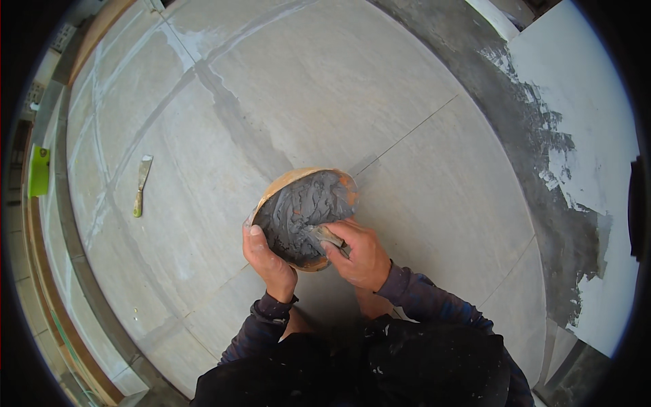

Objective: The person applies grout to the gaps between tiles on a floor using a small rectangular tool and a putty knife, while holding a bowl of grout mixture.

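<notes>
A round bowl (281, 182) with an orange-tan rim is held in front of me, over the floor. Thick dark grey paste (298, 203) fills much of it, stirred into ridges. My left hand (270, 266) grips the bowl's left rim, thumb at the top edge and fingers beneath the outer wall. Closed in my right hand (364, 258) is the worn handle of a short hand tool (327, 235). Its working end is sunk in the paste and hidden, so I cannot tell its exact kind.
On the grey slab floor (380, 122) to the left lies a putty knife (142, 186) with a yellowish handle. Pale and dark filler bands cross the slabs. Rough dark plaster (468, 74) borders a white surface (576, 95) at right. A bright green object (39, 171) stands far left.
</notes>
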Demonstrator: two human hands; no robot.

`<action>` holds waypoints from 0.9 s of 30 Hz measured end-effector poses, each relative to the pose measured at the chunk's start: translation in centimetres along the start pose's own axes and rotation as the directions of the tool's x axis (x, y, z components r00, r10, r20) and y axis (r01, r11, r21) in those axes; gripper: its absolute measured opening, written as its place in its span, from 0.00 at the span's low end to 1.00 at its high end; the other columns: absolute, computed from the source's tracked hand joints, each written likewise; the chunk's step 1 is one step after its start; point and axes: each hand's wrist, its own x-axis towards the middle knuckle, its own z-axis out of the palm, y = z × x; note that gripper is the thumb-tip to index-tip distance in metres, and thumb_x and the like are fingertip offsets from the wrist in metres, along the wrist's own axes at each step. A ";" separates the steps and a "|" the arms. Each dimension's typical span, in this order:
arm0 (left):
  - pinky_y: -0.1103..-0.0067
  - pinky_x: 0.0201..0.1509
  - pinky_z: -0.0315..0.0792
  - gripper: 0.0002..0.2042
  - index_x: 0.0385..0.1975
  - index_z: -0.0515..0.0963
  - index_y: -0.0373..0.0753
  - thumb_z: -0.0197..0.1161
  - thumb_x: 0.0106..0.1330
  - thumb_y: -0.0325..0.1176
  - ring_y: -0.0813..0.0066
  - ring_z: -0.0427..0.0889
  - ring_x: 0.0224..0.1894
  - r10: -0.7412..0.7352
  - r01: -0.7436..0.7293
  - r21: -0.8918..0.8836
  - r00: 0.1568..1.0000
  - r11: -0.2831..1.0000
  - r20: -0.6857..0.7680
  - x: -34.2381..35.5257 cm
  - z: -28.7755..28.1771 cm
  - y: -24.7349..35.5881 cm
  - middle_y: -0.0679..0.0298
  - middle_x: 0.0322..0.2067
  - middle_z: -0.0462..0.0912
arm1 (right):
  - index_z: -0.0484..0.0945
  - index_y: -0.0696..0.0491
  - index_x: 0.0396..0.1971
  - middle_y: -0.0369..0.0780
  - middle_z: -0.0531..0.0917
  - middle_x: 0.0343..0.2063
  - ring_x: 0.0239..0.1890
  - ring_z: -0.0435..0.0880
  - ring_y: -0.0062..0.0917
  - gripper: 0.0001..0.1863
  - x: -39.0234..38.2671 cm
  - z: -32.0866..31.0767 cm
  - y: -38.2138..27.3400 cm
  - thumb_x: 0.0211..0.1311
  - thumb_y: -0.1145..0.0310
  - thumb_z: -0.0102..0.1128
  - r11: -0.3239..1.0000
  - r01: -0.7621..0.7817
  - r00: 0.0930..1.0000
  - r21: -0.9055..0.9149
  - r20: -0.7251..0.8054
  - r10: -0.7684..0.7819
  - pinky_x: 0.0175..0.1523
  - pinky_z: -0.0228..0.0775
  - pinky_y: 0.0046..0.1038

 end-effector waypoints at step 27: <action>0.58 0.74 0.62 0.35 0.70 0.62 0.38 0.42 0.77 0.63 0.57 0.65 0.72 -0.244 0.296 0.144 0.923 0.944 -0.297 6.8 7.1 -9.7 0.54 0.70 0.64 | 0.84 0.49 0.50 0.42 0.87 0.46 0.52 0.78 0.44 0.15 26.0 -46.2 41.8 0.63 0.71 0.60 0.534 -0.459 0.852 -0.710 -0.522 0.039 0.60 0.72 0.42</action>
